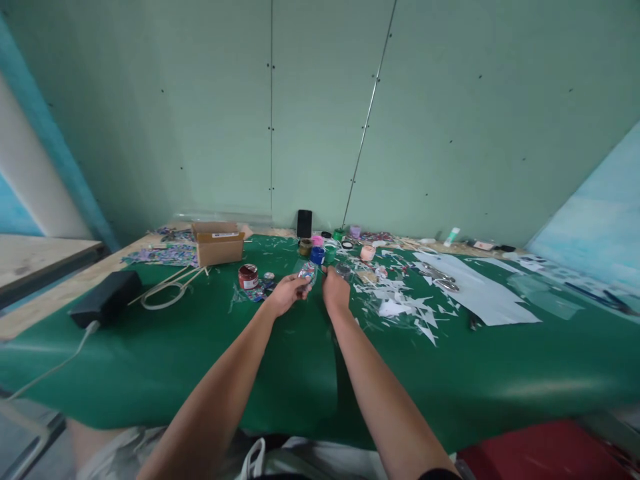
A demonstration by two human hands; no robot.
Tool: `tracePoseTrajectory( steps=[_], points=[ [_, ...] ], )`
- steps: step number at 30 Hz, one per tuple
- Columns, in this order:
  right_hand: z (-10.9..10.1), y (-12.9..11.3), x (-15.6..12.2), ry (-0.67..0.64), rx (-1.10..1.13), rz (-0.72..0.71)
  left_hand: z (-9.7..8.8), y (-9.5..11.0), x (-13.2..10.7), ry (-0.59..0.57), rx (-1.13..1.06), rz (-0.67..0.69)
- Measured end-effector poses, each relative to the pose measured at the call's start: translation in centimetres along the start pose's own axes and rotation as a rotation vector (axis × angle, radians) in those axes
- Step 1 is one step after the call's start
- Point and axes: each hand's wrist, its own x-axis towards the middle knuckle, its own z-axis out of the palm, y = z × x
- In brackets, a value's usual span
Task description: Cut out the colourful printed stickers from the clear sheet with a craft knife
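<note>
Both my arms reach out over a green table cover. My left hand pinches a small patterned piece of paper, held a little above the table. My right hand is closed right beside that piece, fingers curled; what it holds is hidden. Close ahead stand a blue jar and a red-brown jar.
White paper scraps lie to the right of my hands, with large white sheets further right. A cardboard box, a black block with a cable, a looped white cord, a dark phone and several small pots stand behind.
</note>
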Motion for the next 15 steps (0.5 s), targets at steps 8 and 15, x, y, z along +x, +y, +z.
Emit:
tracePoseTrajectory(
  steps=[8,15],
  points=[
    [0.12,0.23,0.1,0.016,0.047,0.031,0.01,-0.12,0.18,-0.029,0.065,0.0],
    [0.6,0.85,0.54,0.049,0.157,0.082,0.27,-0.19,-0.04,-0.011,0.135,0.017]
  ],
)
